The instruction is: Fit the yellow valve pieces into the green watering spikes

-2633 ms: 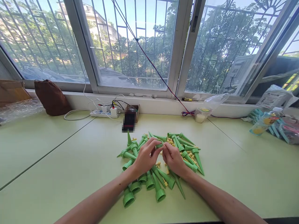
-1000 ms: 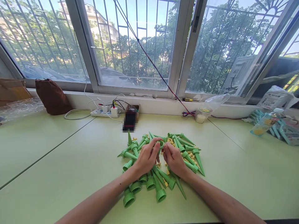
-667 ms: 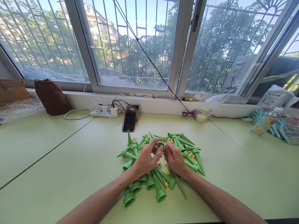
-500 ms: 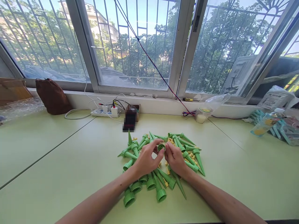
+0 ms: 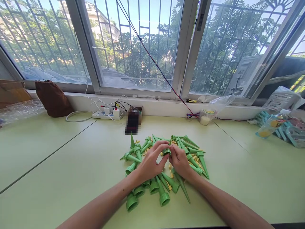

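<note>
My left hand (image 5: 152,160) curls its fingers and thumb around the wide, open collar of a green plastic watering spike (image 5: 166,152). The collar's mouth faces toward me and downward. Right beside it, my right hand (image 5: 179,161) has its thumb and fingers pinched together at the collar's side; whatever lies between those fingertips is hidden. Under and around both hands spreads a pile of similar green spikes (image 5: 164,197), some with open collars toward me. Small yellow plastic pieces (image 5: 171,173) are scattered among them.
Behind the pile stand a small box with a pixelated dark item (image 5: 132,123) and a white power strip (image 5: 107,115). A brown bag (image 5: 52,99) is at left. A bagged tub (image 5: 206,117) and a bottle (image 5: 271,125) lie on the right of the pale green table (image 5: 71,152).
The held spike has tilted, so its open mouth now points lower and shows less of its inside. My left fingers have shifted over its top; the pile looks the same.
</note>
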Available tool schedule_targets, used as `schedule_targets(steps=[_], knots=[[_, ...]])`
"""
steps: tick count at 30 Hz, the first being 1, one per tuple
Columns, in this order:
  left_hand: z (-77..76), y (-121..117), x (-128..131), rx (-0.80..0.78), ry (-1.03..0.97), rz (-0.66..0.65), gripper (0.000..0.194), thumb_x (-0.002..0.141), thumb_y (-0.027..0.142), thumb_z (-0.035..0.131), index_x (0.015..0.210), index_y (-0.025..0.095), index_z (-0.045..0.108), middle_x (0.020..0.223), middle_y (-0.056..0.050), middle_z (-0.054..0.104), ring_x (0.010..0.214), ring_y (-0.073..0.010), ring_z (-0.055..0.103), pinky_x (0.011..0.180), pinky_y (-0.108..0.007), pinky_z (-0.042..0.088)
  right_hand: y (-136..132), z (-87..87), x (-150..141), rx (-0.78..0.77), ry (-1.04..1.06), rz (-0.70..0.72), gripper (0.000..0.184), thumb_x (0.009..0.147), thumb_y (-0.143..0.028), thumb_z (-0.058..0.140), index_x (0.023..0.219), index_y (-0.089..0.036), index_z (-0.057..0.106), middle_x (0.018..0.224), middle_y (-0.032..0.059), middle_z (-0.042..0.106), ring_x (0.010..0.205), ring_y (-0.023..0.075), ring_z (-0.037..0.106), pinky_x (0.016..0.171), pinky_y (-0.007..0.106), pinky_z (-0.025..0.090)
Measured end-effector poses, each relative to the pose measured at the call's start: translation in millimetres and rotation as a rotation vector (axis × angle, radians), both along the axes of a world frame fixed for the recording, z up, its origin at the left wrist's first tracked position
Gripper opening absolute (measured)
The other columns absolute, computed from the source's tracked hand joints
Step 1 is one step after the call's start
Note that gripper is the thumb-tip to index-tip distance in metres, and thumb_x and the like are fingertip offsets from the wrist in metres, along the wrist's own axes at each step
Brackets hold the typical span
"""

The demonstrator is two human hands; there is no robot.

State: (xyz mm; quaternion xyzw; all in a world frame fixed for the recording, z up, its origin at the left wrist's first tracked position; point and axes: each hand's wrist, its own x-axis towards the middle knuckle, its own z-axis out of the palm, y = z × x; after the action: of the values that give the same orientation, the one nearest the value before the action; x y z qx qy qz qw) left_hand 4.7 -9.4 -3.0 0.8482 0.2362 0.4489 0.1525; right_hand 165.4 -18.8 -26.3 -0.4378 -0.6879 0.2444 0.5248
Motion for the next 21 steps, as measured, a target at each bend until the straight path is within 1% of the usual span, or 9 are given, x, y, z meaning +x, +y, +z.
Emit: schedule_targets(steps=[3, 7, 10, 12, 14, 16, 19, 21], knots=[[-0.3, 0.6, 0.2, 0.008, 0.002, 0.004, 0.028, 0.093, 0.013, 0.052, 0.119, 0.023, 0.054, 0.128, -0.011, 0.057, 0.118, -0.0215, 0.059, 0.099, -0.037, 0.051, 0.2, -0.6, 0.2, -0.028, -0.002, -0.005, 0.042, 0.101, -0.054, 0.032, 0.074, -0.024, 0.04, 0.055, -0.0045, 0.042, 0.048, 0.0134, 0.035, 0.048, 0.027, 0.029], [-0.3, 0.6, 0.6, 0.01, 0.01, 0.013, 0.027, 0.092, 0.012, 0.053, 0.117, 0.023, 0.055, 0.129, -0.011, 0.056, 0.118, -0.0214, 0.059, 0.099, -0.036, 0.051, 0.2, -0.8, 0.3, -0.037, 0.007, -0.002, 0.041, 0.1, -0.054, 0.035, 0.073, -0.024, 0.038, 0.054, -0.0054, 0.039, 0.047, 0.0129, 0.033, 0.047, 0.027, 0.028], [-0.7, 0.8, 0.2, 0.011, 0.015, 0.017, 0.026, 0.092, 0.013, 0.054, 0.116, 0.023, 0.055, 0.128, -0.011, 0.055, 0.117, -0.0212, 0.059, 0.098, -0.036, 0.052, 0.3, -1.0, 0.2, -0.02, 0.015, -0.003, 0.04, 0.101, -0.052, 0.036, 0.072, -0.024, 0.037, 0.054, -0.0057, 0.037, 0.047, 0.0126, 0.031, 0.047, 0.027, 0.026], [-1.3, 1.6, -0.3, 0.005, 0.018, 0.03, 0.026, 0.092, 0.014, 0.055, 0.116, 0.023, 0.055, 0.128, -0.01, 0.054, 0.113, -0.0206, 0.06, 0.094, -0.035, 0.053, 0.7, -1.3, 0.1, -0.015, 0.021, -0.002, 0.04, 0.101, -0.052, 0.034, 0.072, -0.024, 0.037, 0.054, -0.0059, 0.036, 0.047, 0.0126, 0.031, 0.047, 0.027, 0.026], [-1.9, 2.8, -0.6, -0.002, 0.009, 0.055, 0.026, 0.091, 0.016, 0.057, 0.117, 0.023, 0.056, 0.125, -0.01, 0.054, 0.105, -0.0191, 0.062, 0.087, -0.033, 0.055, 1.2, -1.4, 0.0, -0.015, 0.019, -0.013, 0.041, 0.101, -0.053, 0.033, 0.072, -0.024, 0.038, 0.054, -0.0059, 0.037, 0.047, 0.0127, 0.032, 0.047, 0.027, 0.027], [-1.8, 3.8, -0.6, -0.002, -0.011, 0.082, 0.026, 0.091, 0.018, 0.058, 0.116, 0.022, 0.056, 0.119, -0.009, 0.053, 0.092, -0.0156, 0.063, 0.081, -0.031, 0.055, 1.2, -1.1, 0.0, -0.019, 0.015, -0.026, 0.042, 0.101, -0.054, 0.033, 0.072, -0.024, 0.037, 0.054, -0.0056, 0.037, 0.047, 0.0128, 0.032, 0.048, 0.027, 0.027], [-1.0, 4.3, 0.2, 0.005, -0.022, 0.122, 0.026, 0.09, 0.02, 0.06, 0.116, 0.021, 0.055, 0.104, -0.005, 0.053, 0.075, -0.0114, 0.058, 0.075, -0.029, 0.054, -0.1, 0.3, -0.1, -0.032, 0.026, -0.029, 0.043, 0.101, -0.055, 0.031, 0.071, -0.024, 0.036, 0.054, -0.0053, 0.038, 0.047, 0.0131, 0.033, 0.048, 0.028, 0.029], [-1.0, 3.9, 0.9, -0.015, 0.003, 0.135, 0.029, 0.09, 0.022, 0.059, 0.118, 0.021, 0.054, 0.092, -0.002, 0.054, 0.07, -0.0118, 0.056, 0.073, -0.029, 0.052, -1.4, 1.2, -0.1, -0.03, 0.04, -0.024, 0.043, 0.101, -0.055, 0.032, 0.071, -0.025, 0.036, 0.053, -0.0056, 0.037, 0.046, 0.0131, 0.033, 0.048, 0.028, 0.028]])
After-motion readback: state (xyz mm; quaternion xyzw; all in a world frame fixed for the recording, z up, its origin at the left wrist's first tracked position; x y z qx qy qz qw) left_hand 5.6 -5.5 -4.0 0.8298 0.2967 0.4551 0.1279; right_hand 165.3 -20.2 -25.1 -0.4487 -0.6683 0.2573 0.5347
